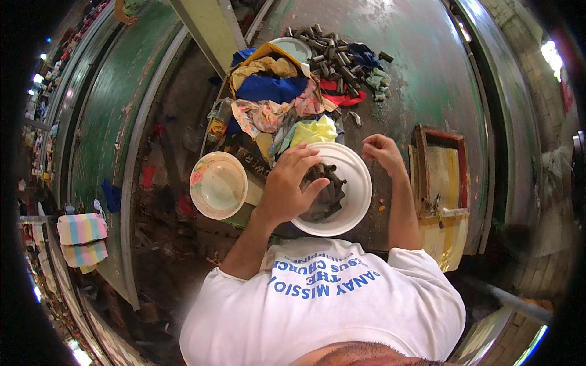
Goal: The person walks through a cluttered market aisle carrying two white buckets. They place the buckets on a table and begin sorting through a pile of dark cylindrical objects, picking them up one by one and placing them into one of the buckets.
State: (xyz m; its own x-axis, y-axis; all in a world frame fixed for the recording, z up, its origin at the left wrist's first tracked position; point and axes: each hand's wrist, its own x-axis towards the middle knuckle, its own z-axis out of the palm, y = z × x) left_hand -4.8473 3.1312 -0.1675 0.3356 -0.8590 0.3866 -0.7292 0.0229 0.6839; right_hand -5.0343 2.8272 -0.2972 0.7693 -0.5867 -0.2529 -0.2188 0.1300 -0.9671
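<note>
A white bowl stands close in front of me, with dark cylindrical pieces lying in it. Over its left side hovers my left hand, fingers and thumb spread, nothing visibly gripped. Just beyond the right rim is my right hand, its fingers curled together; whatever they hold, if anything, is hidden. A heap of similar dark cylinders lies farther off on the green surface, beside a red cloth. Left of my left hand sits a flower-patterned bowl, pale inside.
A box of cloth scraps stands beyond the white bowl, with a yellow cloth near the rim. To the right is a red-brown wooden frame. A pale post rises at the far left. Striped cloth hangs at left.
</note>
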